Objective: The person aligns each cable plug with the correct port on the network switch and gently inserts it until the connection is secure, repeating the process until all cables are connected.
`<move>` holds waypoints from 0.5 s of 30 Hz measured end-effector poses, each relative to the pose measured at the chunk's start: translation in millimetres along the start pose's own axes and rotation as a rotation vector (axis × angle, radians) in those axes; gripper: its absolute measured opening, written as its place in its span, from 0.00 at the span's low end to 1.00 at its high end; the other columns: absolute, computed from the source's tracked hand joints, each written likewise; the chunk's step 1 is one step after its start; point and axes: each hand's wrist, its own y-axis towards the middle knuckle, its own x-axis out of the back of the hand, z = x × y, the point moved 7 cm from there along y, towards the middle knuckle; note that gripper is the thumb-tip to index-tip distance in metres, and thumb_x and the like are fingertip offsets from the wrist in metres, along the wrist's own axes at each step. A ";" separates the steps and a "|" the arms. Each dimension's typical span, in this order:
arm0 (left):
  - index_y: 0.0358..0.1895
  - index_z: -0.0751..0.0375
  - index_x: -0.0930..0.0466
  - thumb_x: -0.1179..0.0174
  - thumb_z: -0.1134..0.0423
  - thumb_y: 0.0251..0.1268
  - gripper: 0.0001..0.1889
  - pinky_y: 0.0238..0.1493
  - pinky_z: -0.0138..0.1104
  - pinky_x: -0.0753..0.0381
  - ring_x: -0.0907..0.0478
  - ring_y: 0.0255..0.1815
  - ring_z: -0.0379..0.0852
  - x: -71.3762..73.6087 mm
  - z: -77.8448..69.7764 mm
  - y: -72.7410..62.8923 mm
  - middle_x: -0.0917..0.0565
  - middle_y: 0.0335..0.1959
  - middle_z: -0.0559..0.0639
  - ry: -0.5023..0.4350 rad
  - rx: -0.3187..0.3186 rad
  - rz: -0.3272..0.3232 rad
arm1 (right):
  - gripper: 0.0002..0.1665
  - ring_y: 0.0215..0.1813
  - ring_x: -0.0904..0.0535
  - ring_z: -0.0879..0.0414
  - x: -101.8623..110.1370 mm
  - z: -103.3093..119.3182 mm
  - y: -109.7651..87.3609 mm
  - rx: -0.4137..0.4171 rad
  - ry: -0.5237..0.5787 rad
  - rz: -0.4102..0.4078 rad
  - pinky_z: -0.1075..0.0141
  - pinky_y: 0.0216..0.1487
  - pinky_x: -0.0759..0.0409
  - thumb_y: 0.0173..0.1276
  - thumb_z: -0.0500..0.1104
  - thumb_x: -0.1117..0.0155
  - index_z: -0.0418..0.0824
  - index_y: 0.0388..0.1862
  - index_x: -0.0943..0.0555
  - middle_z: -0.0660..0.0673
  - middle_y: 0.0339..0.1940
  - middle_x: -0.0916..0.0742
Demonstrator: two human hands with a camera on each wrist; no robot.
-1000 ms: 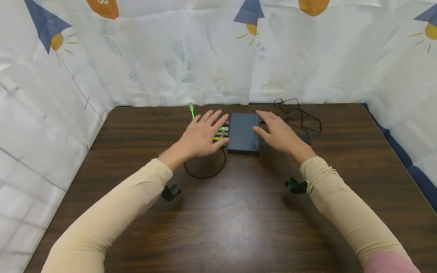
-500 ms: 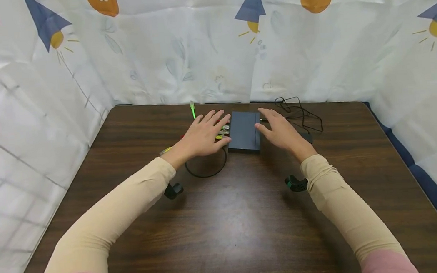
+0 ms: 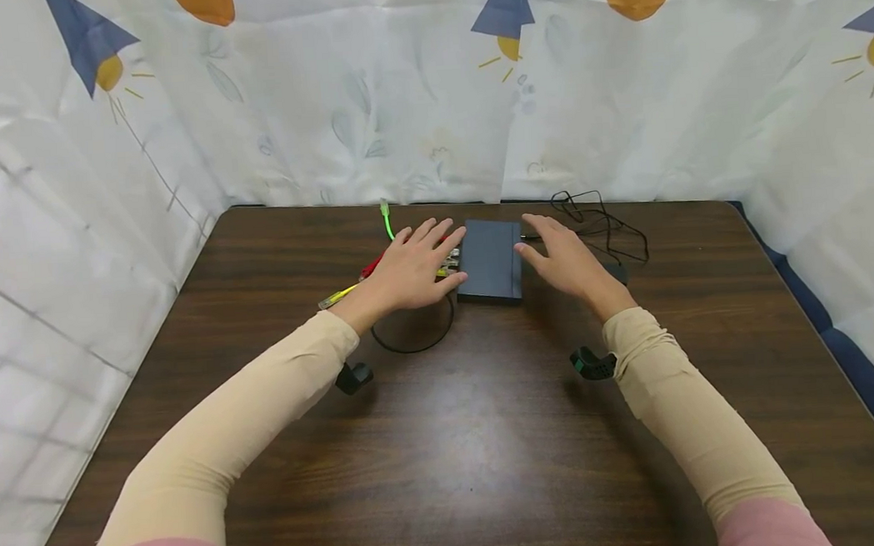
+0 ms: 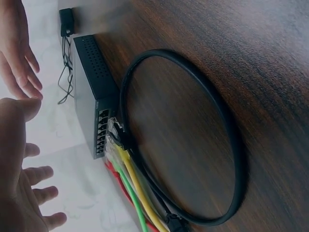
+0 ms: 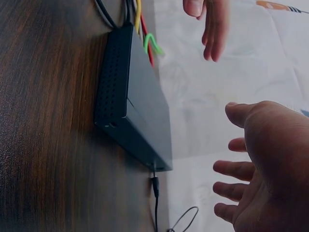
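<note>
Here's my network switch (image 3: 489,261), flat on the bench (image 3: 462,438), and my hands are on either side of it: left hand (image 3: 410,276) over the cables by its port side, right hand (image 3: 568,265) beside its power side. My grip is apart on both, fingers spread, thumbs toward the switch, nothing clasped. On the power side, a black barrel plug (image 5: 155,186) meets the switch's face, so I'd call that connection made, though I can't tell if it's fully home. Its adapter (image 3: 616,273) sits out beyond my right hand from the switch. Now the port side: the clear plugs (image 4: 111,128) of the red cable (image 4: 120,183), green cable (image 4: 131,188) and yellow cable (image 4: 140,191) crowd right at the switch, and the black cable (image 4: 240,159) loops out in front of them. Several ports (image 4: 102,130) look dark and unfilled, and I can't see any plug clearly seated, so, in my judgement, the cabling there is what's left, with the power side done.
</note>
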 end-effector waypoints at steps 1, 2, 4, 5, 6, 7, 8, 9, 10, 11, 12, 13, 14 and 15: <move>0.78 0.47 0.53 0.57 0.35 0.71 0.38 0.75 0.56 0.48 0.52 0.80 0.56 -0.6 -0.2 0.7 0.49 0.79 0.53 0.001 0.002 0.004 | 0.39 0.80 0.51 0.40 -0.2 -0.7 0.1 -0.001 -0.001 0.000 0.41 0.75 0.49 0.76 0.59 0.54 0.47 0.79 0.50 0.39 0.79 0.43; 0.78 0.48 0.53 0.57 0.35 0.71 0.38 0.75 0.56 0.48 0.52 0.80 0.56 -1.0 -0.4 1.6 0.49 0.79 0.53 0.003 0.002 0.005 | 0.40 0.80 0.51 0.41 -0.3 -1.4 0.3 -0.001 -0.001 0.000 0.41 0.75 0.49 0.76 0.60 0.54 0.47 0.79 0.50 0.39 0.79 0.43; 0.78 0.47 0.53 0.58 0.35 0.71 0.38 0.75 0.55 0.48 0.53 0.80 0.55 -2.0 -1.0 3.3 0.49 0.79 0.53 0.004 0.005 0.010 | 0.40 0.80 0.51 0.41 -0.6 -2.5 0.8 -0.001 0.000 -0.003 0.41 0.75 0.49 0.76 0.60 0.54 0.47 0.79 0.49 0.39 0.79 0.43; 0.78 0.47 0.53 0.58 0.35 0.71 0.38 0.75 0.55 0.48 0.53 0.80 0.55 -2.6 -1.3 4.3 0.49 0.79 0.53 0.006 0.006 0.013 | 0.40 0.80 0.51 0.41 -0.8 -3.3 1.1 -0.001 0.001 -0.005 0.41 0.75 0.49 0.76 0.60 0.54 0.47 0.79 0.49 0.39 0.79 0.43; 0.78 0.47 0.53 0.58 0.35 0.71 0.39 0.75 0.55 0.49 0.53 0.80 0.54 -3.2 -1.5 5.1 0.49 0.79 0.52 0.008 0.007 0.017 | 0.40 0.80 0.51 0.41 -0.9 -4.2 1.4 -0.003 0.000 -0.006 0.41 0.75 0.49 0.76 0.60 0.54 0.47 0.79 0.49 0.39 0.79 0.43; 0.78 0.47 0.53 0.58 0.35 0.71 0.39 0.75 0.55 0.49 0.53 0.80 0.54 -3.7 -1.8 6.0 0.49 0.79 0.52 0.007 0.008 0.019 | 0.40 0.80 0.51 0.40 -1.2 -5.1 1.7 -0.005 0.002 -0.005 0.41 0.75 0.49 0.76 0.60 0.54 0.47 0.79 0.49 0.39 0.79 0.43; 0.78 0.47 0.53 0.58 0.35 0.71 0.39 0.75 0.55 0.48 0.53 0.80 0.54 -4.3 -2.1 6.9 0.49 0.79 0.52 0.008 0.007 0.020 | 0.39 0.80 0.51 0.40 -1.6 -6.1 2.0 -0.007 0.006 -0.004 0.41 0.75 0.49 0.76 0.60 0.54 0.47 0.79 0.49 0.39 0.79 0.43; 0.78 0.47 0.53 0.58 0.34 0.71 0.39 0.75 0.55 0.48 0.53 0.80 0.54 -5.1 -2.5 7.8 0.49 0.79 0.52 0.009 0.006 0.024 | 0.39 0.80 0.51 0.40 -1.9 -7.1 2.3 -0.009 0.010 -0.003 0.41 0.75 0.49 0.76 0.60 0.53 0.47 0.79 0.49 0.39 0.79 0.43; 0.78 0.47 0.53 0.58 0.34 0.71 0.39 0.74 0.55 0.48 0.53 0.80 0.54 -5.8 -2.9 8.6 0.49 0.79 0.52 0.009 0.004 0.023 | 0.39 0.80 0.51 0.40 -2.3 -8.2 2.4 -0.011 0.016 -0.002 0.41 0.75 0.49 0.76 0.60 0.53 0.47 0.79 0.49 0.39 0.79 0.43; 0.78 0.47 0.53 0.58 0.34 0.71 0.39 0.74 0.55 0.48 0.53 0.80 0.55 -6.7 -3.1 9.5 0.49 0.79 0.52 0.007 0.004 0.026 | 0.39 0.80 0.51 0.40 -2.6 -9.2 2.4 -0.013 0.020 0.000 0.41 0.75 0.49 0.76 0.59 0.53 0.48 0.79 0.49 0.39 0.79 0.43; 0.78 0.48 0.52 0.59 0.34 0.71 0.39 0.74 0.55 0.48 0.52 0.80 0.55 -7.5 -3.4 10.3 0.49 0.79 0.52 0.003 0.004 0.029 | 0.39 0.80 0.51 0.41 -3.0 -10.1 2.5 -0.015 0.024 0.000 0.41 0.75 0.48 0.76 0.59 0.53 0.48 0.79 0.49 0.39 0.79 0.43; 0.78 0.48 0.52 0.59 0.34 0.71 0.39 0.74 0.56 0.48 0.52 0.80 0.55 -8.3 -3.7 11.2 0.49 0.79 0.52 0.000 0.003 0.030 | 0.39 0.80 0.50 0.41 -3.3 -10.9 2.6 -0.015 0.029 -0.001 0.42 0.75 0.48 0.76 0.59 0.54 0.48 0.79 0.49 0.40 0.79 0.43; 0.78 0.48 0.52 0.58 0.34 0.71 0.38 0.74 0.56 0.48 0.52 0.80 0.55 -9.1 -3.9 12.1 0.49 0.79 0.52 -0.004 0.003 0.029 | 0.39 0.80 0.50 0.41 -3.7 -11.5 2.7 -0.014 0.033 -0.002 0.42 0.75 0.47 0.76 0.59 0.54 0.48 0.79 0.49 0.40 0.79 0.43; 0.78 0.48 0.51 0.58 0.34 0.71 0.38 0.74 0.56 0.48 0.52 0.80 0.55 -9.9 -4.1 12.9 0.49 0.79 0.52 -0.010 0.005 0.031 | 0.39 0.80 0.50 0.41 -4.0 -12.3 2.8 -0.014 0.035 -0.004 0.42 0.75 0.47 0.76 0.59 0.54 0.48 0.79 0.49 0.40 0.79 0.43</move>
